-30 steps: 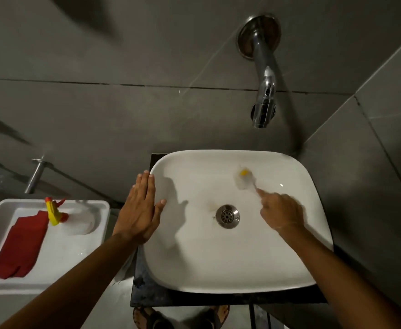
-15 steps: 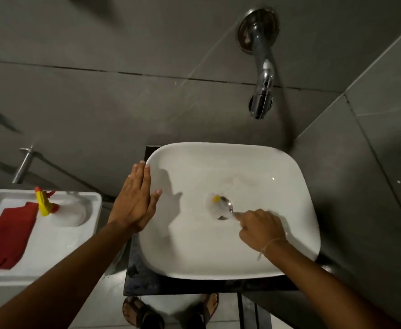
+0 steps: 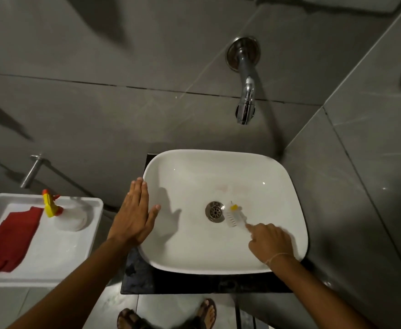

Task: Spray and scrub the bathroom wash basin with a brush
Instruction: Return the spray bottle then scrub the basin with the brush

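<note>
A white rounded-square wash basin point(image 3: 277, 176) sits on a dark counter, with a metal drain point(image 3: 215, 211) at its middle. My right hand point(image 3: 269, 243) is inside the basin, shut on a small brush point(image 3: 234, 215) with white bristles and a yellow tip; the bristle head lies on the basin floor just right of the drain. My left hand point(image 3: 133, 216) rests flat on the basin's left rim, fingers together, holding nothing. A white spray bottle point(image 3: 70, 216) with a yellow and red trigger lies in a white tray at the left.
A chrome tap point(image 3: 246, 96) juts from the grey tiled wall above the basin. The white tray point(image 3: 52, 255) at the left also holds a red cloth point(image 3: 9, 241). A grey side wall closes in on the right. My sandalled feet point(image 3: 166, 315) show below the counter.
The brush swept from the far side of the basin across the drain to its left, and now lies just right of the drain. My left hand stayed on the rim.
</note>
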